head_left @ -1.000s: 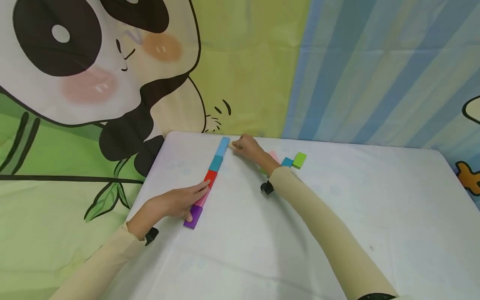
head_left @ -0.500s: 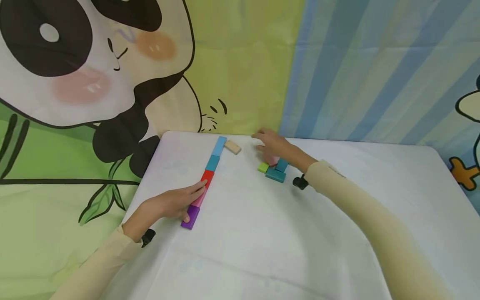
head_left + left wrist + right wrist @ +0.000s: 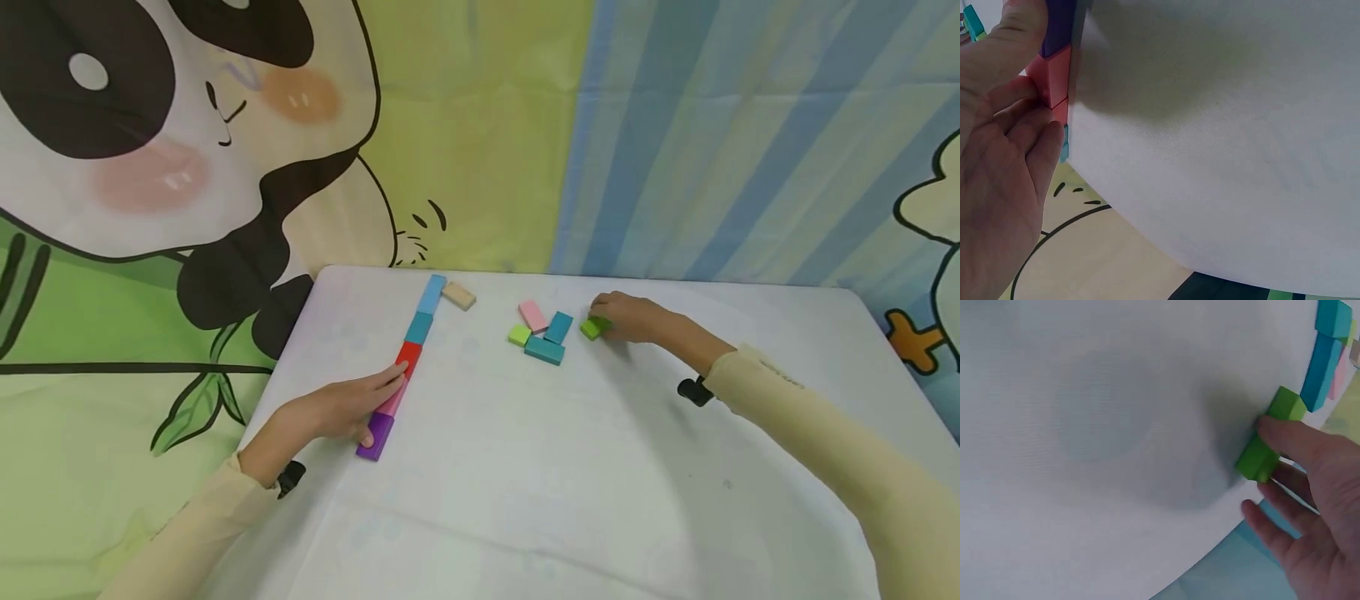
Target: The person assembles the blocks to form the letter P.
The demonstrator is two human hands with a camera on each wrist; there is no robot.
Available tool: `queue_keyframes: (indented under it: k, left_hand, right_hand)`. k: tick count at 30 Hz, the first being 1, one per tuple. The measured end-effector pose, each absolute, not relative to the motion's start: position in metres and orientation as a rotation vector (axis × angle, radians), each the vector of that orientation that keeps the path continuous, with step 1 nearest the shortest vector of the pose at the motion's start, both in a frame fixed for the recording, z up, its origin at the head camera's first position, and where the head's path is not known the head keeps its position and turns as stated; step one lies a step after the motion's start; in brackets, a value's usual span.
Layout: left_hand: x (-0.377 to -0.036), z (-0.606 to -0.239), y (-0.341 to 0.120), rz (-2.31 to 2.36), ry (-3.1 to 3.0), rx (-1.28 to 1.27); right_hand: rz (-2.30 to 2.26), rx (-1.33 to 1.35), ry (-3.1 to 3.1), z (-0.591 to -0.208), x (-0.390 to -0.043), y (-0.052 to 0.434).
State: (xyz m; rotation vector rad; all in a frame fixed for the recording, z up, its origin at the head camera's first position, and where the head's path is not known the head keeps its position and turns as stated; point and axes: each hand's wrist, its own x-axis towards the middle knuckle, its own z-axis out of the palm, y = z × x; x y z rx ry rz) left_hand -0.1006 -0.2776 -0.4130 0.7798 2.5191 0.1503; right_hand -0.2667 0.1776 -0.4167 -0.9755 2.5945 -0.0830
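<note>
A row of wooden blocks lies end to end on the left of the table: light blue [image 3: 432, 293], teal [image 3: 419, 328], red [image 3: 409, 353], pink [image 3: 387, 406] and purple [image 3: 375, 438]. My left hand [image 3: 337, 412] rests along it, its fairly straight fingers touching the red and pink blocks and its thumb on the purple one. Farther right, my right hand [image 3: 636, 318] pinches a green block [image 3: 592, 327] between thumb and fingers. The right wrist view shows this green block [image 3: 1286, 404] at or just above the tabletop.
A beige block [image 3: 459, 296] lies beside the row's far end. Between the hands sit a pink block [image 3: 533, 316], a blue block [image 3: 558, 327], a teal block [image 3: 544, 350] and a small lime block [image 3: 519, 335]. A printed cloth [image 3: 480, 150] hangs behind the white table [image 3: 480, 508].
My right hand has let go of the beige block beside the row's far end, moved right past the loose blocks and taken hold of the green block. The left hand stays on the row.
</note>
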Motion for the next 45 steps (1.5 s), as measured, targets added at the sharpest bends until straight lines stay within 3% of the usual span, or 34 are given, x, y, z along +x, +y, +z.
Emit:
queue_keyframes:
  k: [5,10,15,20,36,41,45]
  left_hand:
    - [-0.099,-0.412,-0.280,0.145,2.520,0.762]
    - [-0.099,-0.412,-0.281,0.132,2.518,0.744]
    - [-0.100,-0.414,-0.279,0.118,2.520,0.768]
    - [-0.101,-0.415,-0.276,0.109,2.522,0.795]
    - [-0.102,-0.415,-0.276,0.110,2.511,0.790]
    - [-0.103,-0.415,-0.275,0.124,2.508,0.780]
    - [-0.101,-0.414,-0.276,0.118,2.515,0.777]
  right_hand:
    - [-0.288,-1.095,2.747,-0.400,-0.257,0.159]
    - [-0.604,-1.106,2.700,-0.392,-0.240,0.091]
    - [-0.534,-1.063,2.712,-0.413,-0.237,0.030]
    - [-0.383,-0.962,2.840,-0.438,-0.246,0.006]
    - [-0.397,-0.873,2.808,-0.446,-0.244,0.003]
    - [-0.389,-0.835,2.834,-0.428,-0.237,0.027]
    - [-0.479,-0.953,2.840,-0.418,-0.230,0.063]
